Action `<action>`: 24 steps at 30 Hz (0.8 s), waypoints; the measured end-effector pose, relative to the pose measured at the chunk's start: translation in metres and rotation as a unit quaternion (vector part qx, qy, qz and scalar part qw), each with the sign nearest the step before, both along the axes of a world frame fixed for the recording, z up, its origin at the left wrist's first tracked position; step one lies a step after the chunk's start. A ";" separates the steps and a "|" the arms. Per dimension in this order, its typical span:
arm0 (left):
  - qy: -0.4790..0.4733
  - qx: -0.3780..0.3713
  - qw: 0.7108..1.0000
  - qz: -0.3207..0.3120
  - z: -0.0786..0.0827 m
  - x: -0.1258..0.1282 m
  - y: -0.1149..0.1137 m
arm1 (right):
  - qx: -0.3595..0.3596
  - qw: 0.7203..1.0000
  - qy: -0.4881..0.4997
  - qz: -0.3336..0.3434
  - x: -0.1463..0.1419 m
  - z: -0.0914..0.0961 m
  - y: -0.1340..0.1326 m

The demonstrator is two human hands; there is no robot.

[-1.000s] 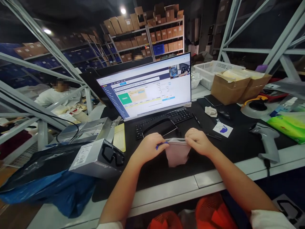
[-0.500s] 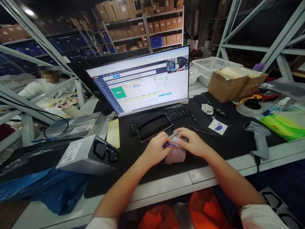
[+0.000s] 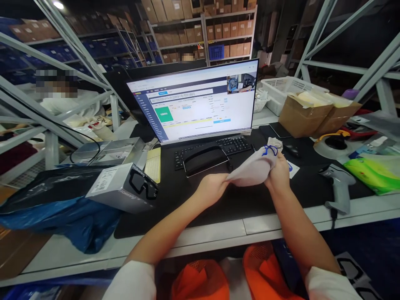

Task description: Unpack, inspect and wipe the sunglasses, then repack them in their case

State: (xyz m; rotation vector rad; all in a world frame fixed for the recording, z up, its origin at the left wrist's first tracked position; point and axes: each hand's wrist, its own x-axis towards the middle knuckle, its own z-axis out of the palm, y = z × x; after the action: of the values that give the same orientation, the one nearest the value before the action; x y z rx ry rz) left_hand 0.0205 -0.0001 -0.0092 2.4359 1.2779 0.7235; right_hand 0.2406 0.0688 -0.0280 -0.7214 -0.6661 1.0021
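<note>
Pouch [image 3: 251,170] of soft, pale grey cloth, stretched between two bare hands just above a black desk mat [image 3: 218,204], in front of a keyboard [image 3: 233,145]. The left hand [image 3: 212,187] pinches its lower end, fingers closed on the fabric. The right hand [image 3: 278,171] is raised higher and fisted around its gathered neck, where a blue drawstring [image 3: 269,149] loops out, so the cloth slopes up to the right. Both forearms reach forward from white sleeves.

A wide monitor [image 3: 200,104] glows behind the keyboard, with a flat black case [image 3: 204,160] lying before it. At left, a grey printed carton [image 3: 123,187] rests on a crumpled blue and black plastic bag [image 3: 46,208]. At right lie a grey handheld scanner [image 3: 339,185] and open cardboard boxes [image 3: 303,116]. The white bench stands in a dim warehouse, with shelves of brown cartons [image 3: 203,33] behind.
</note>
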 end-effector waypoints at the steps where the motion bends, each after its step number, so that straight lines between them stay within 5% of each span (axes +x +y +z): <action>1: 0.007 0.018 1.000 0.004 0.005 -0.003 0.000 | -0.002 1.000 0.014 -0.002 0.005 0.000 0.005; 5: 0.027 0.092 0.989 0.116 0.038 -0.035 0.010 | 0.012 0.991 0.097 -0.091 0.033 0.000 0.026; 8: 0.104 0.103 0.956 0.253 0.062 -0.067 0.041 | 0.020 0.981 0.142 -0.131 0.050 -0.002 0.035; 11: 0.225 0.072 0.926 0.294 0.071 -0.088 0.073 | 0.000 0.979 0.157 -0.132 0.049 -0.005 0.038; 13: 0.259 0.084 0.920 0.281 0.071 -0.094 0.082 | -0.014 0.980 0.159 -0.120 0.042 -0.007 0.037; 16: 0.235 0.094 0.953 0.169 0.069 -0.094 0.074 | -0.018 0.983 0.149 -0.103 0.033 -0.010 0.037; 19: 0.212 0.006 0.976 0.054 0.066 -0.092 0.055 | -0.006 0.988 0.121 -0.095 0.030 -0.016 0.038; 24: 0.261 -0.040 0.964 0.041 0.064 -0.085 0.053 | -0.005 0.994 0.089 -0.064 0.027 -0.022 0.038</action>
State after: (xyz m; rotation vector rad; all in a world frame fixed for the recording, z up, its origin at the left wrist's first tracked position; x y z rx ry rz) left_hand -0.0649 0.0525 0.0552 2.6111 1.5583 0.0308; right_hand 0.2677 0.1066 -0.0499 -0.6659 -0.4542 0.9385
